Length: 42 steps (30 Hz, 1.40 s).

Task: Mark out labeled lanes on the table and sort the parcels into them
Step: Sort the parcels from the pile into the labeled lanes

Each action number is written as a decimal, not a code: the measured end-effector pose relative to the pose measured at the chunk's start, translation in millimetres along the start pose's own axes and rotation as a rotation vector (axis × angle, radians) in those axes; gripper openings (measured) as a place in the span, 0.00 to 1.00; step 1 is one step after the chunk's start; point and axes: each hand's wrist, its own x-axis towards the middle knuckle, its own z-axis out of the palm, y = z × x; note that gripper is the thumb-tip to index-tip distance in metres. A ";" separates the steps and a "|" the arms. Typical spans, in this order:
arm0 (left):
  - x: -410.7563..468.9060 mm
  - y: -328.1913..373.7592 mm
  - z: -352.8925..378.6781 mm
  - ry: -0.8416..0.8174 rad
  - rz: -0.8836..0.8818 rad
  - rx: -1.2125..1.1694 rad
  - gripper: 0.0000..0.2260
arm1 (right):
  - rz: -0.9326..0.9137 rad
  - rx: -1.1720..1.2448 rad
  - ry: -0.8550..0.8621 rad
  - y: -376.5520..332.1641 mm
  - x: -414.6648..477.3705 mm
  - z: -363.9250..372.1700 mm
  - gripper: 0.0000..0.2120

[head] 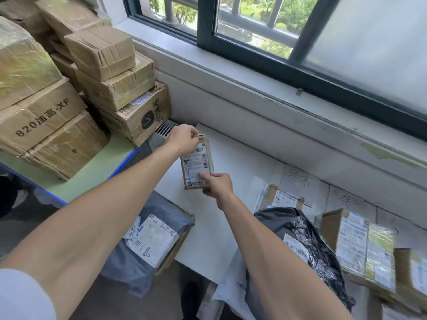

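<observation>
I hold a small flat cardboard parcel with a white shipping label above the far left part of the white table. My left hand pinches its far top edge. My right hand grips its near bottom corner, thumb on the label. Handwritten lane labels are on the table surface to the right. In those lanes lie a small taped box, a black plastic bag parcel and a taped cardboard box.
A grey mailer bag parcel lies on a box below the table's left edge. Stacked cardboard boxes fill a green shelf on the left. A window sill and wall run along the back.
</observation>
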 end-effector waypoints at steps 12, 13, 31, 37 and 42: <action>-22.5 95.1 -15.7 0.121 0.209 -0.430 0.19 | -0.074 0.379 -0.143 -30.4 -52.0 -79.0 0.22; -26.3 100.9 -11.6 0.098 0.157 -0.524 0.21 | -0.065 0.433 -0.154 -32.5 -57.4 -84.5 0.25; -53.1 179.7 68.2 -0.433 -0.006 -0.839 0.17 | -0.225 0.221 0.130 -41.3 -88.5 -203.8 0.28; -45.3 206.9 109.3 -0.454 -0.093 -0.856 0.20 | -0.350 0.002 0.302 -41.0 -69.5 -249.4 0.18; -47.4 208.0 150.0 -0.496 -0.217 -0.775 0.19 | -0.260 0.087 0.289 -18.2 -51.6 -265.8 0.19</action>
